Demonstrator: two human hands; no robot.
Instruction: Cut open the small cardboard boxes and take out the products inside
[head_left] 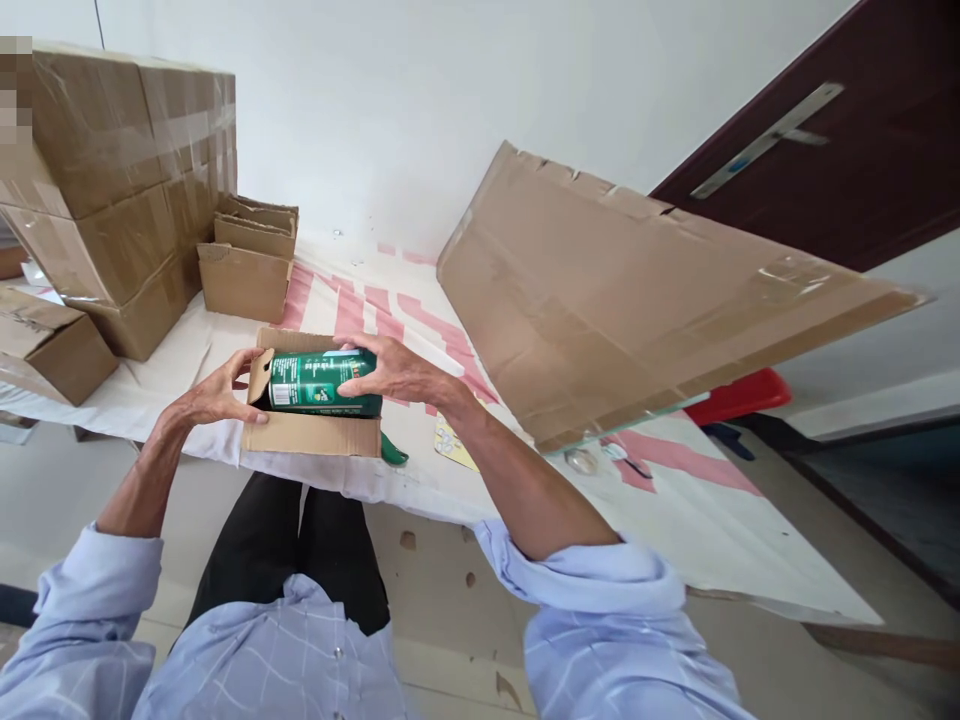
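Note:
A small cardboard box (315, 437) lies open near the table's front edge, its flaps spread. Lying on its side in it is a green bottle (311, 380) with printed text and a barcode on its label. My right hand (390, 370) is closed around the bottle's right end, thumb and fingers on its upper surface. My left hand (221, 390) grips the box's left end, with its thumb below and fingers above. Just right of the box, a green piece (392, 450) of unclear kind rests on the cloth.
Taped cartons (112, 140) are stacked at the left, beside small open boxes (247, 270). A large cardboard sheet (637, 300) leans at the right. A yellow card (452, 442) and a tape roll (581, 460) lie on the cloth-covered table (697, 540). Behind is a red tray (742, 395).

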